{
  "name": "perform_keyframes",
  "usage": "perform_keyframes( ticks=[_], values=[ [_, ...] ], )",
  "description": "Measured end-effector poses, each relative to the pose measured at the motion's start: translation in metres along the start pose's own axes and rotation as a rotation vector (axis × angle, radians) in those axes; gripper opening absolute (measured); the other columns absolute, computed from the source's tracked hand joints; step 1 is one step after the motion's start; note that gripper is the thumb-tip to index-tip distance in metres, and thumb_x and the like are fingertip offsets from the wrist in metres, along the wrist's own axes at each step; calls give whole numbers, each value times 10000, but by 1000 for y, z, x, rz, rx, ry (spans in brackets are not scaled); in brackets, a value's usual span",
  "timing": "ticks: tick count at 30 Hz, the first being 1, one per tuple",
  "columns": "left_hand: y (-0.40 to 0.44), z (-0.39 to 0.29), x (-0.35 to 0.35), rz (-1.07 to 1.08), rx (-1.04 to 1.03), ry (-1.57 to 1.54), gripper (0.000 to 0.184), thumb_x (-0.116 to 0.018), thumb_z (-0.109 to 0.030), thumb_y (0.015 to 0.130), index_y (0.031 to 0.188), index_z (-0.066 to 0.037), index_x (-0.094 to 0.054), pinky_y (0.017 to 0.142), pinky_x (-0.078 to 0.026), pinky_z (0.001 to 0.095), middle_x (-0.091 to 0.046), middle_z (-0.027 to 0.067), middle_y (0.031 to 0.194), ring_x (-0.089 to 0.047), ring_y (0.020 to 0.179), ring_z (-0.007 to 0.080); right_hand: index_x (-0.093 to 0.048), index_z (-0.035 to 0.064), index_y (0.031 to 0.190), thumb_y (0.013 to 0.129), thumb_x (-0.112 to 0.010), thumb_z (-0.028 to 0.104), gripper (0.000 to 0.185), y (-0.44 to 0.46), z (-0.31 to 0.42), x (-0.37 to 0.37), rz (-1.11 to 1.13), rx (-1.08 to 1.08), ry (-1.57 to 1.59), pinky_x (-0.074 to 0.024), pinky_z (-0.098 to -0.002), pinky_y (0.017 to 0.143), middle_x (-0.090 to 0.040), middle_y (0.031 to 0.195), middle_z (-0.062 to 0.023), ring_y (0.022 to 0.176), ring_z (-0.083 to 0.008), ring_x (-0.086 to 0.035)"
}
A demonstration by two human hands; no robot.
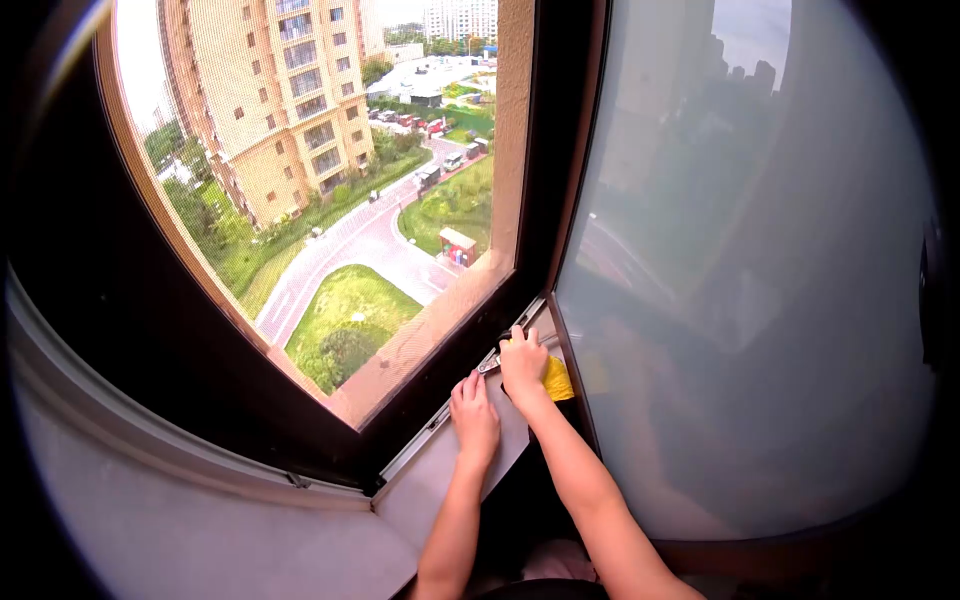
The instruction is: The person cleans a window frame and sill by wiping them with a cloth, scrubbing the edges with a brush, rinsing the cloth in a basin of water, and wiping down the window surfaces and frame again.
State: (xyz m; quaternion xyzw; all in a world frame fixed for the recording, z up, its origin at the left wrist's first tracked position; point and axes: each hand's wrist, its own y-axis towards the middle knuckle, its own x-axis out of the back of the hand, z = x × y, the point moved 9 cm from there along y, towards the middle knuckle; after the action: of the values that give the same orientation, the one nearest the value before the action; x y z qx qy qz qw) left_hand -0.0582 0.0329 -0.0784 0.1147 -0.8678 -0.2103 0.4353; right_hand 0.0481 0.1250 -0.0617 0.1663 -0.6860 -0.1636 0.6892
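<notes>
My right hand (524, 362) is closed around a small silver-and-black tool (489, 364). Its pointed metal end shows to the left of the fingers, over the window track (432, 428); the exact kind of tool is hidden by my grip. Just beside it, my left hand (475, 415) has its fingers stretched toward the track, their tips close to the tool's end. A bright yellow cloth-like piece (558, 380) lies beneath and to the right of my right wrist. Whether my right hand also touches it, I cannot tell.
A dark window frame (445, 385) with a mesh screen (300, 200) runs along the far side. The opened frosted glass panel (740, 300) stands close on the right, with a dark handle (932, 295). A pale sill (425, 505) extends below the track.
</notes>
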Motion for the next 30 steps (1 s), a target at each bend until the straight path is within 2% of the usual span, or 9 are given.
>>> perform_keyframes(
  ticks=[4, 6, 11, 14, 16, 23, 26, 28, 30],
  values=[
    [0, 1, 2, 10, -20, -1, 531, -603, 12, 761, 1290, 55, -587, 1071, -410, 446, -569, 148, 1374, -503, 1218, 345, -746, 138, 795, 836, -652, 208, 125, 22, -29, -5, -66, -125, 21, -548, -410, 746, -618, 1035, -20, 1035, -264, -580],
    [-2, -1, 1, 13, -7, -11, 523, -604, 10, 761, 1282, 56, -591, 1069, -413, 445, -569, 148, 1371, -504, 1215, 345, -742, 130, 790, 835, -651, 207, 128, 22, -21, -7, -61, -36, -78, -546, -405, 745, -618, 1037, -19, 1029, -264, -581],
    [7, -2, -3, -19, 7, 9, 463, -604, -5, 764, 1222, 55, -624, 1029, -440, 448, -592, 153, 1324, -511, 1189, 357, -751, 148, 785, 834, -653, 205, 123, -14, 19, 15, -11, 189, 62, -542, -406, 737, -614, 1026, -17, 1025, -262, -574],
    [11, -5, 1, 6, 15, 2, 451, -592, -4, 776, 1223, 48, -624, 1043, -433, 448, -598, 159, 1311, -510, 1182, 363, -766, 159, 797, 836, -651, 194, 126, -6, 7, 17, -30, 98, 128, -543, -403, 734, -611, 1035, -17, 1017, -262, -575],
    [9, -1, 4, 20, -3, -47, 449, -585, 4, 777, 1223, 39, -627, 1047, -433, 449, -601, 160, 1306, -508, 1186, 368, -770, 140, 796, 842, -636, 173, 145, 12, -16, 5, 29, -111, 79, -558, -377, 757, -621, 1048, -8, 1058, -248, -580],
    [5, 6, 6, 34, -17, -132, 455, -569, 29, 778, 1229, 35, -626, 1080, -422, 435, -599, 160, 1347, -515, 1210, 367, -784, 119, 862, 868, -612, 127, 172, 55, -41, -16, 103, -256, 23, -578, -390, 805, -636, 1133, -29, 1095, -277, -601],
    [5, 5, 10, 28, -11, -150, 458, -571, 34, 773, 1227, 34, -630, 1072, -430, 438, -601, 160, 1350, -521, 1209, 367, -773, 94, 871, 851, -613, 120, 163, 43, -26, 1, 33, -131, -12, -585, -404, 778, -645, 1098, -39, 1038, -278, -614],
    [6, 8, 4, 28, -16, -124, 462, -571, 32, 773, 1232, 36, -629, 1068, -436, 437, -601, 166, 1350, -527, 1207, 366, -763, 97, 803, 840, -622, 123, 148, 7, -6, -1, 23, -32, 69, -575, -412, 728, -648, 1035, -30, 986, -284, -620],
    [5, 7, 4, 39, -27, -118, 456, -571, 27, 779, 1230, 36, -632, 1068, -438, 432, -599, 172, 1352, -527, 1205, 364, -760, 110, 845, 846, -627, 141, 137, -17, 14, 16, 23, 85, 133, -567, -410, 741, -641, 1021, -35, 984, -279, -621]
  ],
)
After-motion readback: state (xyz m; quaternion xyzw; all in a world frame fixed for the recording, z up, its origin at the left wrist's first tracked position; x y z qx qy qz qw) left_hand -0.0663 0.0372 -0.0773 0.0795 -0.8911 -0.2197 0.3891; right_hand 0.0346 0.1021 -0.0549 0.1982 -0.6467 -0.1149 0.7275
